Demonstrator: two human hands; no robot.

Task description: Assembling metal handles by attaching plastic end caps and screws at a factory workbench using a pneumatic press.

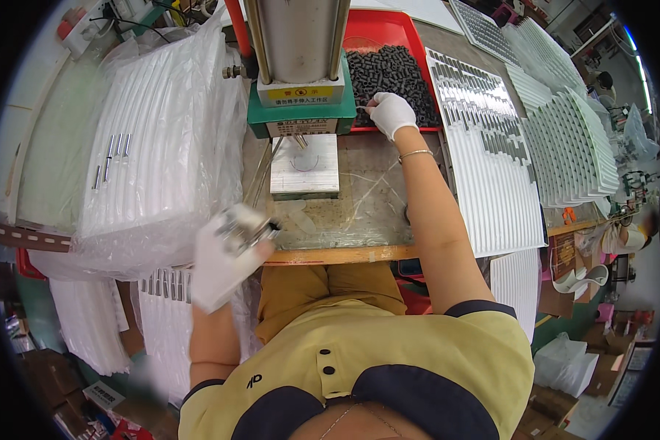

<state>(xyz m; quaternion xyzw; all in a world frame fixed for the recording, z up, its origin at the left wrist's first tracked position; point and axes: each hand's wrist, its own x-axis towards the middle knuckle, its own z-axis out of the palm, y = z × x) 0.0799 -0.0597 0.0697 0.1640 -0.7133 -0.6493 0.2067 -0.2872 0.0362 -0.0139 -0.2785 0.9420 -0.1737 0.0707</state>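
Note:
My left hand (227,265), in a white glove with bare fingertips and smeared by motion, is closed round several shiny metal tubes (243,233) in front of the press. A dark end shows on one of them. My right hand (394,115), also gloved, reaches over the red tray (422,45) at its near left part. Its fingers are bent together beside the heap of small black cylindrical pieces (389,70); what they pinch, if anything, is hidden. Between the hands stands the green-and-silver press (301,110), its metal block (305,169) under the ram.
At left, a plastic-wrapped stack of white ribbed trays (154,147) carries a few metal tubes. A white ribbed tray (484,169) with rows of dark-and-silver parts lies right of my arm. Further right stand more filled trays (576,150). The table's wooden edge (345,254) runs before my lap.

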